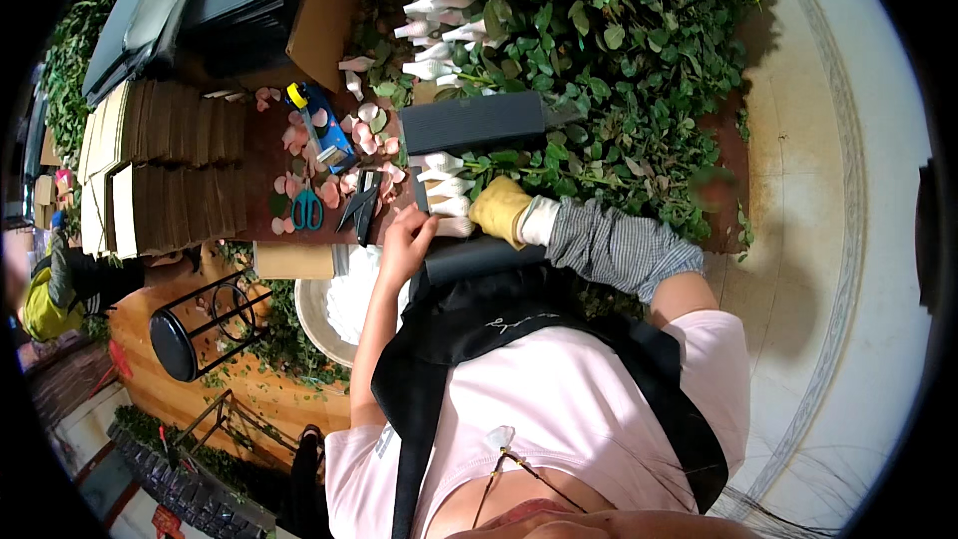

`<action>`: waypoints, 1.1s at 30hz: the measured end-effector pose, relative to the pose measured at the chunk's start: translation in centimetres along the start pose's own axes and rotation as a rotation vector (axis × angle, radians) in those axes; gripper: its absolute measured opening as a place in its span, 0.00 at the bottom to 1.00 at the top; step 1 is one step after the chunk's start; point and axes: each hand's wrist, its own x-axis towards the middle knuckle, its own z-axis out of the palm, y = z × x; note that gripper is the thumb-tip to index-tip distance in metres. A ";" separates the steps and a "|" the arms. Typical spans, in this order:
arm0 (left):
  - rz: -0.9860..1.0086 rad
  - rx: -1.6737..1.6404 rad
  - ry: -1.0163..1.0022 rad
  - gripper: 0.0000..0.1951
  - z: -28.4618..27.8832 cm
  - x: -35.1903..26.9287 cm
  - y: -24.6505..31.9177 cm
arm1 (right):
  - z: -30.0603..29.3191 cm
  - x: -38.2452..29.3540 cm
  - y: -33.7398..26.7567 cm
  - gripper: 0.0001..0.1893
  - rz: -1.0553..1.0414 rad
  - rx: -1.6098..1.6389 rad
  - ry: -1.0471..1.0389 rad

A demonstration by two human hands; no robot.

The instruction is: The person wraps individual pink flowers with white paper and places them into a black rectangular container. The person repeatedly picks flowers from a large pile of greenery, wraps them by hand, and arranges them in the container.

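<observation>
In front of me, several white-sleeved rose heads [450, 187] lie in a row on cardboard, their leafy stems running right. My left hand [410, 236], bare, is at the tip of the nearest sleeved rose head [453, 227]. Its fingers are bent, and whether they pinch the tip is unclear. A yellow glove covers my right hand [500, 211], which closes around the stem end behind that same head; the fingertips are hidden. A dark ribbed block [473, 123] rests across stems just beyond the row.
A large pile of leafy rose stems [599, 37] covers the right of the table. Teal scissors [307, 209], a black stapler [362, 206], a blue tape dispenser [325, 131] and pink petals [294, 138] lie left. Folded cardboard [165, 165] stands farther left; a white bin [318, 322] sits below.
</observation>
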 end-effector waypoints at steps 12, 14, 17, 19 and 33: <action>0.014 0.287 -0.021 0.13 1.2 2.9 0.6 | -0.4 0.4 2.1 0.17 0.059 0.149 0.073; 0.098 0.299 0.094 0.12 1.9 2.4 0.4 | 0.8 1.8 2.0 0.15 0.069 0.136 0.066; 0.135 0.121 0.524 0.10 3.4 1.2 -2.3 | 1.3 1.9 1.6 0.14 0.074 0.166 0.110; -0.268 -0.166 0.774 0.10 1.2 1.3 -2.4 | 2.1 1.3 2.3 0.14 0.054 0.210 0.169; -0.039 0.326 0.312 0.10 3.0 3.9 0.8 | 0.5 1.8 2.6 0.08 0.246 0.167 0.269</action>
